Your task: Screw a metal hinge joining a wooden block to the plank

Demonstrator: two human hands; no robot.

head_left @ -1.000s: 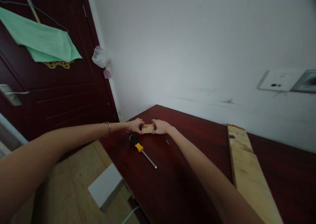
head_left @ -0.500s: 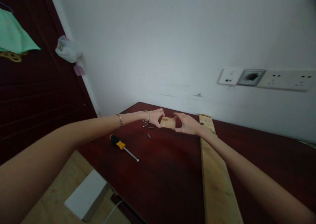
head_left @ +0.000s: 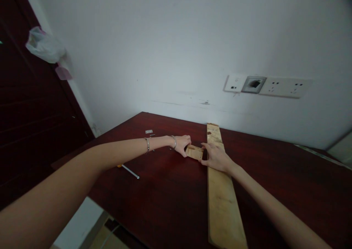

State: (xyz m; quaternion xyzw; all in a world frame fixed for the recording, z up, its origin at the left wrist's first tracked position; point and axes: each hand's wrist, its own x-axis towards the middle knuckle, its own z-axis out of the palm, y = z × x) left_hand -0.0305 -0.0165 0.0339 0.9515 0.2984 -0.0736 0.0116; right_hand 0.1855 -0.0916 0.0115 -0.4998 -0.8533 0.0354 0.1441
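Between my two hands is a small pale wooden block [head_left: 195,152], gripped at its opposite ends. My left hand [head_left: 182,145] is closed on the left end, thumb at the near side and fingers at the far side. On the right end, my right hand [head_left: 216,156] pinches it the same way, its wrist and palm over a long wooden board [head_left: 224,201]. The board lies lengthwise on the dark red table [head_left: 170,201]. Left of my hands lies a screwdriver [head_left: 130,171], its handle mostly hidden behind my left forearm.
A small metal hinge plate [head_left: 149,131] and a screw [head_left: 152,135] lie toward the table's far left. The white wall [head_left: 154,51] with its sockets [head_left: 280,87] rises behind the table. A white box [head_left: 79,219] sits below the left edge.
Both hands have carried the wooden block nearer and rightward, closer to the board. The view has turned to the right, and my left forearm now covers most of the screwdriver's handle.
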